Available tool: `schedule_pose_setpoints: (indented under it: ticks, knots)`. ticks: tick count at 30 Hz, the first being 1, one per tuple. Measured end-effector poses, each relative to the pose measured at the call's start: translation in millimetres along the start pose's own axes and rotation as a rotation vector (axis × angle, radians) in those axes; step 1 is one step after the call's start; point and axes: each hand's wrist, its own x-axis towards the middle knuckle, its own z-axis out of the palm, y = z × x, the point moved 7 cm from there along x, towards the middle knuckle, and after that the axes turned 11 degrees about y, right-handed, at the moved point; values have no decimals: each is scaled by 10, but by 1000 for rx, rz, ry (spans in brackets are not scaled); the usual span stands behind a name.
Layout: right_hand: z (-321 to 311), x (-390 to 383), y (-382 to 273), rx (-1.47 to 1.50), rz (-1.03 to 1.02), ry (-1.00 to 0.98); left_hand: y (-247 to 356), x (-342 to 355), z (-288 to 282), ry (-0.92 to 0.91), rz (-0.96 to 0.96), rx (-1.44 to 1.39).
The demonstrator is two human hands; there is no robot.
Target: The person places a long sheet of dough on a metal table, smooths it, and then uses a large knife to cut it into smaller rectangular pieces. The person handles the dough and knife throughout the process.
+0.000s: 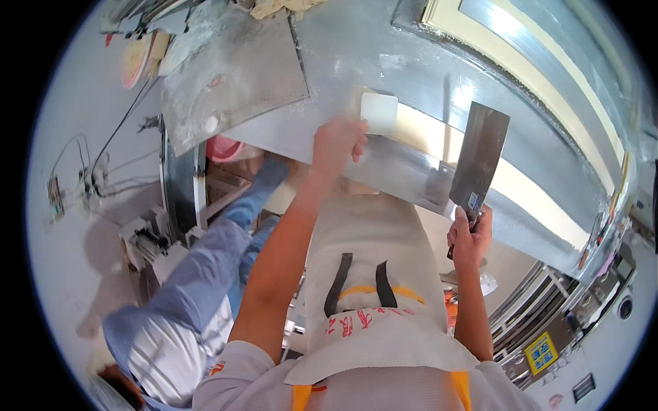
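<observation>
My right hand [470,233] is closed round the handle of a cleaver [482,151], its broad, dark rectangular blade raised above the near part of the steel table. Smeared by motion, my left hand [339,145] has its fingers curled at the lower left corner of a white square dough scraper [379,114]. That scraper appears pinched there, over the left end of a long pale strip, apparently dough [528,188]. The strip runs along the near side of the table to the right and passes behind the cleaver blade.
Flour dusts the steel table [336,48]. A metal sheet [236,75] with a small white lump [211,124] lies at the far left. A pale-framed panel [541,61] stands far right. Beside me on the left is another person in jeans [199,257], near a pink basin [223,148].
</observation>
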Motion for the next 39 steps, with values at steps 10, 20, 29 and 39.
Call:
schedule_pose_setpoints:
  ticks: [10,20,29,39]
  knots:
    - [788,-1031,282,148,-7,261,485,510,-402,-70,898,417]
    - [1142,-1537,650,207,-9,410,542,729,-23,-697,1077,499]
    - [1095,-1801,1202,268,37,409,519,425,188,-568,1607,554]
    - [1008,-1909,1305,274,-10,382,505,342,144,-523,1646,522]
